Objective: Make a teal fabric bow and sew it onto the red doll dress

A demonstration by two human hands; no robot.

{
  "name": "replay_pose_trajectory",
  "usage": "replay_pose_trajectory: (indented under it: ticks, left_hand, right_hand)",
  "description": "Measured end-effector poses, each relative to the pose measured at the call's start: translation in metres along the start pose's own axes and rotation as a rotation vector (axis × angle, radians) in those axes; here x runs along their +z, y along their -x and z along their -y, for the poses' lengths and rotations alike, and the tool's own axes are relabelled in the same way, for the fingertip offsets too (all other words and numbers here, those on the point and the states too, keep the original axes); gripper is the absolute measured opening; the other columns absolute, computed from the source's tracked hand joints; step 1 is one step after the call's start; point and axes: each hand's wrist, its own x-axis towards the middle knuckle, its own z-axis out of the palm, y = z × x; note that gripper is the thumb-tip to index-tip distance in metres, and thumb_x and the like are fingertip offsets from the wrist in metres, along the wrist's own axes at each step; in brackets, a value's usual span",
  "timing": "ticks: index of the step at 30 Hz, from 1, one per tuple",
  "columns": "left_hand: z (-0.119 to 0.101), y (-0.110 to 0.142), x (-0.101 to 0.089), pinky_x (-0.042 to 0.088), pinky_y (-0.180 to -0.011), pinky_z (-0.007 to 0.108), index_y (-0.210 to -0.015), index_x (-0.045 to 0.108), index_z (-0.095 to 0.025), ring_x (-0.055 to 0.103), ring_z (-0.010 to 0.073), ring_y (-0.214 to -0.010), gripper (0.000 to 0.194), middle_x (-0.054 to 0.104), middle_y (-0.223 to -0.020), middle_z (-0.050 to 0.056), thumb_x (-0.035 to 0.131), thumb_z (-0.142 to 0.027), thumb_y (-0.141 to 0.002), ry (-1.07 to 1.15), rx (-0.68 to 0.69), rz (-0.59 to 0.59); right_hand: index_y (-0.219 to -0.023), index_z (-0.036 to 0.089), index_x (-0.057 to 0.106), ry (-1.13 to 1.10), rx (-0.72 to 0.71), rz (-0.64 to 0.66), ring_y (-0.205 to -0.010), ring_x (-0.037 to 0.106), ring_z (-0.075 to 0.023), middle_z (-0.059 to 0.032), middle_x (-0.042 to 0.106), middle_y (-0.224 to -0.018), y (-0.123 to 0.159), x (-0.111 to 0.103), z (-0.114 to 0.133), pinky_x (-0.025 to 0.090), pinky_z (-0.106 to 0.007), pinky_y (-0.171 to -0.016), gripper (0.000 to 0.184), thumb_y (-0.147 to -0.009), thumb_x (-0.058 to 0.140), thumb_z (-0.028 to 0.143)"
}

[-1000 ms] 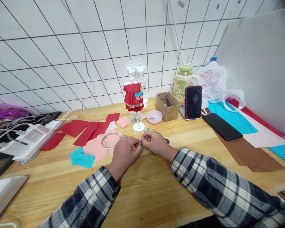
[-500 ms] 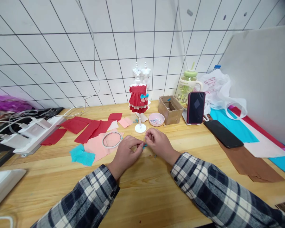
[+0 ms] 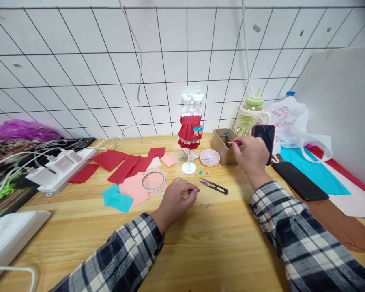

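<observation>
My right hand [image 3: 252, 156] reaches to the cardboard box [image 3: 231, 156], its thumb and finger pinched at the box's opening. A small pale bit shows at these fingertips, too small to name. Near the middle of the table rests my left hand [image 3: 177, 199], fingers curled and thumb tip close to the index; whatever they hold, if anything, is hidden. Black thread snips [image 3: 214, 186] lie just right of its fingertips. Behind them a small red ruffled dress [image 3: 190, 130] with a blue and pink bow [image 3: 198, 129] is on a white mini mannequin stand [image 3: 189, 168].
A pink bowl [image 3: 209, 158] of beads stands beside the box. Red, pink and blue cloth pieces [image 3: 117, 198] and a hoop [image 3: 153, 181] lie left. A propped phone [image 3: 267, 142], a bottle [image 3: 246, 115] and a black phone [image 3: 304, 181] are right; a power strip [image 3: 65, 174] is far left.
My right hand has left my left hand and moved right, to the box. The snips, formerly hidden by the hands, now show on the table. The view has shifted slightly left.
</observation>
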Motion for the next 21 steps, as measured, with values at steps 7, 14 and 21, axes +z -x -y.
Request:
replay_pose_trajectory:
  ticks: [7, 14, 21]
  left_hand:
    - [-0.001, -0.003, -0.003, 0.047, -0.075, 0.032, -0.077, 0.070, -0.021, 0.063, 0.0170, -0.077, 0.015, 0.073, -0.077, 0.001, 0.057, -0.016, -0.083, -0.004, -0.044, 0.031]
    - [-0.005, -0.004, -0.006, 0.049, -0.073, 0.033, -0.076, 0.070, -0.022, 0.063, 0.0182, -0.075, 0.017, 0.073, -0.076, 0.002, 0.055, -0.017, -0.083, -0.029, -0.068, 0.030]
    - [-0.003, -0.004, -0.002, 0.048, -0.074, 0.033, -0.079, 0.071, -0.021, 0.062, 0.0174, -0.075, 0.015, 0.073, -0.077, 0.002, 0.057, -0.017, -0.084, -0.018, -0.047, 0.042]
  right_hand:
    - [-0.097, 0.021, 0.072, 0.031, -0.033, 0.030, -0.080, 0.051, -0.0222, -0.0069, 0.070, -0.090, 0.022, 0.010, -0.008, 0.034, -0.033, -0.069, 0.026, -0.093, 0.049, 0.032]
    - [-0.099, 0.019, 0.071, -0.005, -0.019, 0.030, -0.083, 0.053, -0.0234, -0.0094, 0.069, -0.092, 0.021, 0.013, -0.011, 0.035, -0.035, -0.071, 0.028, -0.093, 0.047, 0.031]
    - [-0.096, 0.021, 0.071, -0.026, 0.029, -0.030, -0.091, 0.050, -0.0267, -0.0078, 0.072, -0.096, 0.011, 0.021, -0.010, 0.031, -0.039, -0.081, 0.024, -0.090, 0.049, 0.027]
